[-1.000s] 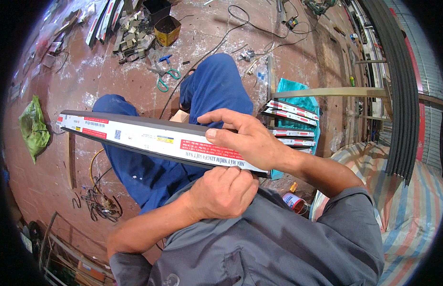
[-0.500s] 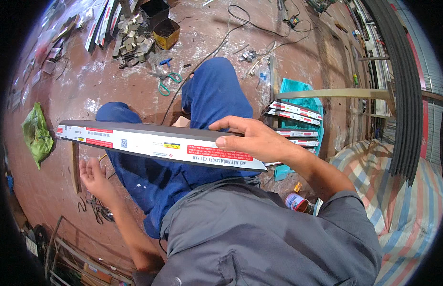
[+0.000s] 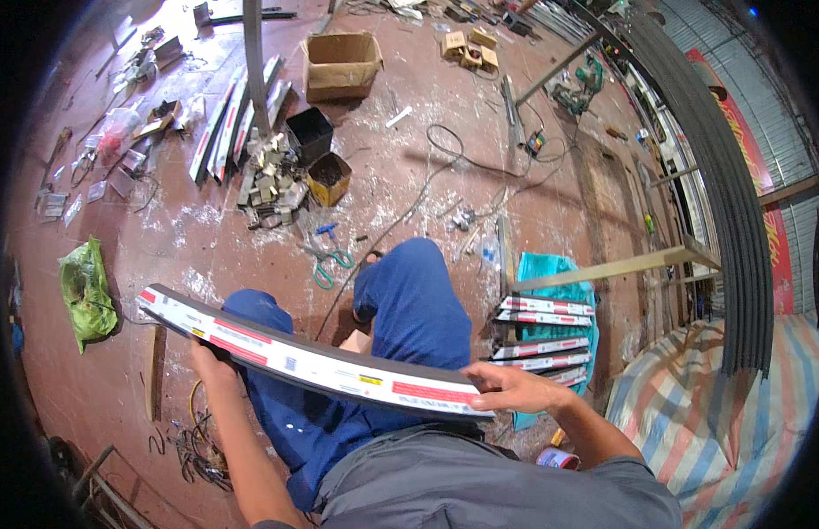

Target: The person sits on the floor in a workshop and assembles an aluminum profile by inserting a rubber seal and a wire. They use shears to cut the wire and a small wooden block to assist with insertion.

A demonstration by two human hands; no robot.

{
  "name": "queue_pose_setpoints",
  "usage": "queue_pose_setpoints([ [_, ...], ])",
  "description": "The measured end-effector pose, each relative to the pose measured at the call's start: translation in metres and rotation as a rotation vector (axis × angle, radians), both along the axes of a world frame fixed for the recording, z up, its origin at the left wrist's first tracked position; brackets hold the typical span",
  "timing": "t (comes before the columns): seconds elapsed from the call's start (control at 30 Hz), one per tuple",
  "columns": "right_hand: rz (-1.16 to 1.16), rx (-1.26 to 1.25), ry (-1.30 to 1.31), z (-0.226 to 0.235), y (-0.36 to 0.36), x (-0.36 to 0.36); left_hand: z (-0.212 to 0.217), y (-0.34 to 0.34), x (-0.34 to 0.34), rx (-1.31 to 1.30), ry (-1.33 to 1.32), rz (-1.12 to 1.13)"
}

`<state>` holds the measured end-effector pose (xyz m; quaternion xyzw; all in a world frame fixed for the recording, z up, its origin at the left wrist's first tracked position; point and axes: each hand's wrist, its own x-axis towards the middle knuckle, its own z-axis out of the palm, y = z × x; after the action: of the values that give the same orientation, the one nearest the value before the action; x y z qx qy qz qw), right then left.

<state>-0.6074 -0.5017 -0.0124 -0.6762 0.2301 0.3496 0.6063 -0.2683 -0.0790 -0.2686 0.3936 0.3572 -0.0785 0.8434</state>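
Note:
A long dark metal profile bar [image 3: 321, 364], its face covered with white and red printed film, lies across my thighs, tilted a little with its left end farther from me. My right hand [image 3: 515, 391] grips the bar's right end, thumb on the filmed face and fingers over the far edge. At the left part, my left hand [image 3: 217, 366] holds the near edge from below; most of its fingers are hidden by the bar. Right of my knees, several shorter filmed profile pieces [image 3: 543, 349] lie on a teal cloth [image 3: 550, 264].
Scissors [image 3: 333, 267] and a heap of metal brackets [image 3: 273, 189] lie ahead on the floor, near a black bin [image 3: 310, 132] and a cardboard box [image 3: 342, 66]. A green plastic bag [image 3: 88, 291] lies left. Long dark profiles [image 3: 736, 176] rest on a rack at right, above a striped sheet [image 3: 692, 388].
My left hand, free and half curled before, now holds the bar's left part. The right hand has shifted to the bar's end. The view has tilted up, showing more floor ahead.

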Motion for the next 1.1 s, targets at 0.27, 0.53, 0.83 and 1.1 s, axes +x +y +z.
queue_pose_setpoints([
  [0.27,0.249,0.11,0.005,-0.013,-0.01,0.039,0.082,-0.049,-0.074,-0.017,-0.037,-0.091],
  [0.53,0.401,-0.367,-0.086,0.001,0.067,0.075,0.084,-0.02,-0.072,0.18,-0.133,-0.134],
  [0.83,0.386,-0.51,-0.208,-0.03,0.055,0.033,0.025,0.044,0.008,-0.099,-0.077,0.112],
  [1.1,0.382,-0.525,-0.227,-0.025,0.06,0.038,0.005,0.071,0.039,-0.107,-0.027,0.092],
])
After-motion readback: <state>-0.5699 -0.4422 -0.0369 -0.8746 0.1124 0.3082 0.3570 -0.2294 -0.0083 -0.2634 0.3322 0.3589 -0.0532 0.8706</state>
